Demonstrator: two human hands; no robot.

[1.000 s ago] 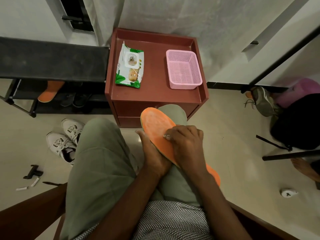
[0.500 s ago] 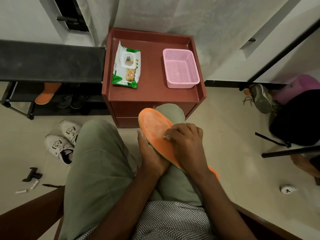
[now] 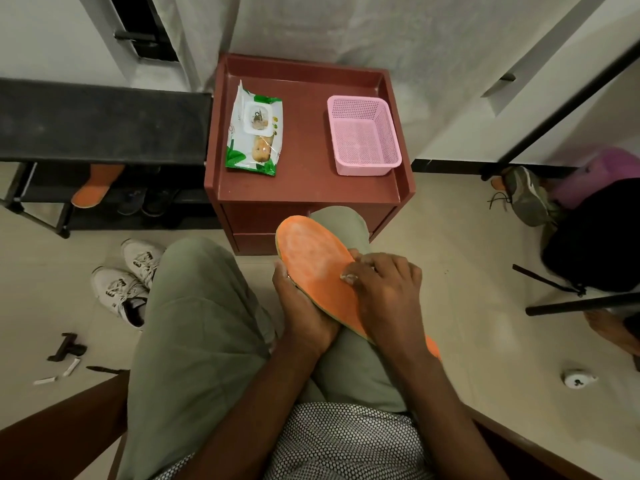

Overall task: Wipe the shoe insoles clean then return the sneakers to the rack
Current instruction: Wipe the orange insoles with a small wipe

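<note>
An orange insole [image 3: 313, 261] lies across my right knee, toe end pointing away from me. My left hand [image 3: 304, 306] grips its left edge from underneath. My right hand [image 3: 384, 289] lies over its middle with curled fingers pinching a small white wipe [image 3: 348, 277] against the surface. A pair of white sneakers [image 3: 128, 285] sits on the floor to the left. A second orange insole [image 3: 95, 188] leans in the black shoe rack [image 3: 104, 129].
A red-brown cabinet [image 3: 304, 188] stands just ahead, carrying a pack of wet wipes [image 3: 254, 133] and a pink basket [image 3: 363, 136]. Dark shoes [image 3: 145, 200] sit low in the rack. A grey shoe [image 3: 528, 195] and bags [image 3: 595, 237] lie at the right.
My right hand has slid a little along the insole with the wipe. The left hand keeps its grip, and the view has shifted slightly.
</note>
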